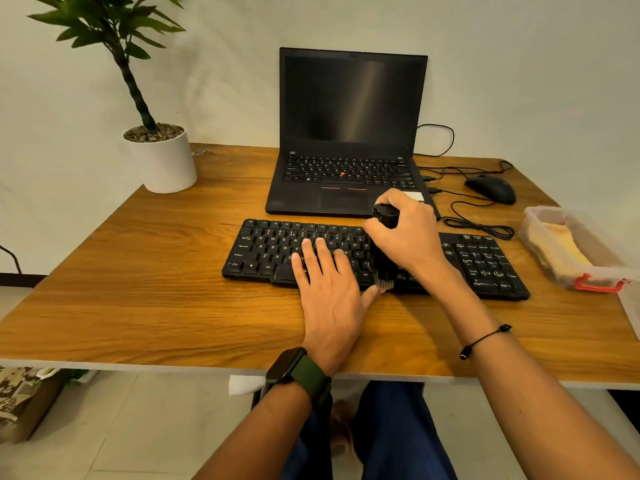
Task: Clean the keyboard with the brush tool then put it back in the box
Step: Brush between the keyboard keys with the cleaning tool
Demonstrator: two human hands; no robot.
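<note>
A black keyboard (263, 249) lies across the middle of the wooden desk (138, 299). My left hand (329, 292) rests flat on its lower middle keys, fingers straight, thumb out to the right at the front edge. My right hand (405, 237) grips a black cylindrical brush tool (385, 258) held upright. Its pale bristles point down and touch the keyboard's front row beside my left thumb. At the right edge of the desk stands a clear plastic box (540, 220) with a red latch and a yellow cloth inside.
An open black laptop (349, 133) stands just behind the keyboard. A black mouse (490, 188) and loose cables (478, 226) lie at the back right. A white pot with a plant (162, 161) stands at the back left. My legs show under the desk's front edge.
</note>
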